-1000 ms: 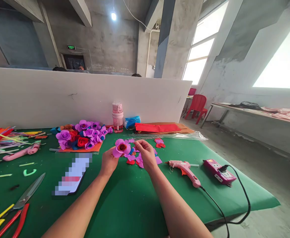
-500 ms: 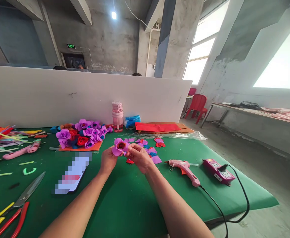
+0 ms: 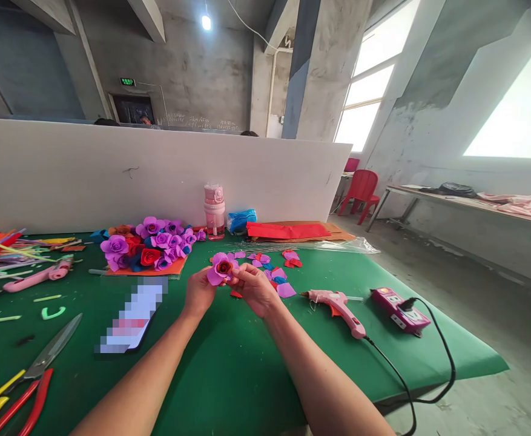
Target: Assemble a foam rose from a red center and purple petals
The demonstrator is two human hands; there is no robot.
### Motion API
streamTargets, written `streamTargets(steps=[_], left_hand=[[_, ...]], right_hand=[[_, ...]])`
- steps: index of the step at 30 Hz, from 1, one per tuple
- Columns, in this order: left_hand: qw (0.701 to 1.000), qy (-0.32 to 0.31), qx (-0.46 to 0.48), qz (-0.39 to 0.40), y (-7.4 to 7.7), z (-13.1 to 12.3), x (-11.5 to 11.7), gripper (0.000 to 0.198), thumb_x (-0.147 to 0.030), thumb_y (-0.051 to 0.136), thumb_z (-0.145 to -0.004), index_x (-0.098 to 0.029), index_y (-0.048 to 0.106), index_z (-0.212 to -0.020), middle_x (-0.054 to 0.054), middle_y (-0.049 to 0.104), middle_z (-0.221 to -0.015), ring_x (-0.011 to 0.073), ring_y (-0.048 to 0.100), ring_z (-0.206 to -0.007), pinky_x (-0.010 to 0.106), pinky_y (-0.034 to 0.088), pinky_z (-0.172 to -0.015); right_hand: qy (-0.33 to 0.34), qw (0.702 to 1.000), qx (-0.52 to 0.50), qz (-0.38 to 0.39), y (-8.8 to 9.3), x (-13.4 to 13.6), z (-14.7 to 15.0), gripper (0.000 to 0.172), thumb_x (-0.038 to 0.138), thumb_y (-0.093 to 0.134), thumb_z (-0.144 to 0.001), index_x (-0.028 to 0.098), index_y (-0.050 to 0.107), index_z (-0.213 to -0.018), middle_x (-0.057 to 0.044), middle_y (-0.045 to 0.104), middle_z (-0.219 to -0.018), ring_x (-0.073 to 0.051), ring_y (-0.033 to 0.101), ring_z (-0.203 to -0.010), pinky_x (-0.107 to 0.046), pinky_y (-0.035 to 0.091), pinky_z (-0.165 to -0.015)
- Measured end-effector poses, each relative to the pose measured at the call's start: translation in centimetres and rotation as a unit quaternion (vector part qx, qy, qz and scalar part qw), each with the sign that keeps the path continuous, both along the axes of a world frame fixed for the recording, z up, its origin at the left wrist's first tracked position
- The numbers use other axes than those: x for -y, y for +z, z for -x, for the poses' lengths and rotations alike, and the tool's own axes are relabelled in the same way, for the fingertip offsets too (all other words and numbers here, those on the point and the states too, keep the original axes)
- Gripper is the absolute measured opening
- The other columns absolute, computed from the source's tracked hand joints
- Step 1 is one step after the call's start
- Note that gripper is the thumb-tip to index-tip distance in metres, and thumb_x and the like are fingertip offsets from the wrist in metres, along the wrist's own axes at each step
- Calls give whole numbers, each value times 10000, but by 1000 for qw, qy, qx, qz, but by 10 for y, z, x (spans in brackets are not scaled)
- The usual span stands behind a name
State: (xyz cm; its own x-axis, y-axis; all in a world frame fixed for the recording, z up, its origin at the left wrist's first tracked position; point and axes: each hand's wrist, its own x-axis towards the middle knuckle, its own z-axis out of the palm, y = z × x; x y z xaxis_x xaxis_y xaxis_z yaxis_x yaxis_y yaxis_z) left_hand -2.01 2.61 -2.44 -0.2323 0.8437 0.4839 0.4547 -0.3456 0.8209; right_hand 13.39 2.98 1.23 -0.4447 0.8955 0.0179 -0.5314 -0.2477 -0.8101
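Note:
A purple paper flower (image 3: 222,268) with a dark red centre is held up between my two hands, above the green table (image 3: 242,375). My left hand (image 3: 200,293) grips it from the left and below, its fingers partly hidden behind the petals. On the other side, my right hand (image 3: 256,290) pinches the flower's right edge between thumb and fingers. Loose purple, red and blue petals (image 3: 286,290) lie just beyond my right hand. To the right rests a pink hot glue gun (image 3: 338,307) with its cord running off the table's front edge.
A bunch of finished paper flowers (image 3: 151,242) lies back left, near a phone (image 3: 133,318). Large scissors (image 3: 49,354) and a second pink glue gun (image 3: 38,275) are at the left. A pink bottle (image 3: 214,212) stands before the white partition (image 3: 156,175). A power strip (image 3: 399,310) sits right.
The flower has turned slightly in my hands, its centre now facing a little more to the right. Both hands stay nearly where they were; the whole view has shifted very slightly.

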Motion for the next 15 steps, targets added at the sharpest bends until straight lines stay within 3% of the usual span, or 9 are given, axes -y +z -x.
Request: streamTargets(steps=[7,15], left_hand=[[999,10,26,18,9,-3,3,174,-268,596,-692,-183,677,-565,25,699,-571,188,649,-557,261,473,-553],[1000,16,6,5,8,-2,3,215,-312,596,-711,-181,669,-557,23,701,-560,188,644,-542,260,464,-542]], right_hand=[[6,1000,17,-5,4,3,-1,357,385,864,-549,185,592,-663,31,629,-590,-103,583,-580,-232,422,-618],[4,1000,20,-5,4,4,0,379,379,874,-537,179,579,-667,31,629,-600,-103,587,-591,-230,404,-618]])
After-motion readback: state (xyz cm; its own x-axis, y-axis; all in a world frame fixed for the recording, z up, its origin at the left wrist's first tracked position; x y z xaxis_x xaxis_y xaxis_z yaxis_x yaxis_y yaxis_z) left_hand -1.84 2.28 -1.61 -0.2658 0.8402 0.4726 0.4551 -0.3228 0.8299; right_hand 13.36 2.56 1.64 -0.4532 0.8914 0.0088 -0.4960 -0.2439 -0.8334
